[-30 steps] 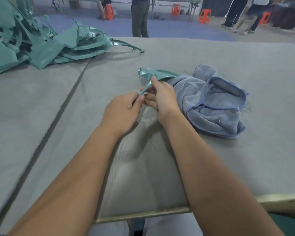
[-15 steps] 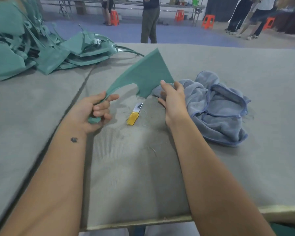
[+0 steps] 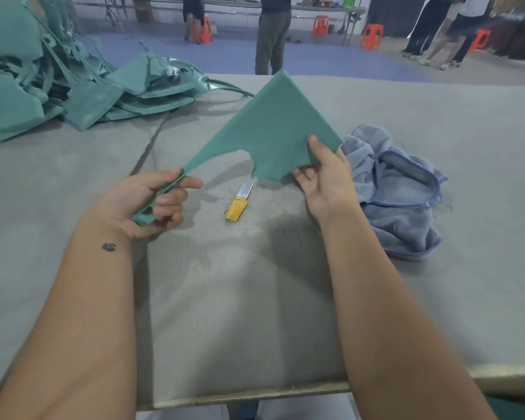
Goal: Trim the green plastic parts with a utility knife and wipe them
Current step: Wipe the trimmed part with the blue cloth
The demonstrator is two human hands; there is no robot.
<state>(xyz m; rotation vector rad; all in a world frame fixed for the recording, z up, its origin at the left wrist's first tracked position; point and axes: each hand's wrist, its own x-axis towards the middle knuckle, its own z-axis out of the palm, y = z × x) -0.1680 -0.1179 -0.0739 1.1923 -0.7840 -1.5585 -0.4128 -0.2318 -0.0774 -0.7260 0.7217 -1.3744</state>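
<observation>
Both hands hold the green plastic part above the table: left hand grips its narrow tail, right hand pinches the wide corner, raised higher than half a second ago. Yellow-handled utility knife lies beneath, blue cloth right.

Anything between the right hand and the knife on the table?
Partly: the green plastic part, held up by both the left hand and the right hand, hangs just above the utility knife. The table around the knife looks bare.
</observation>
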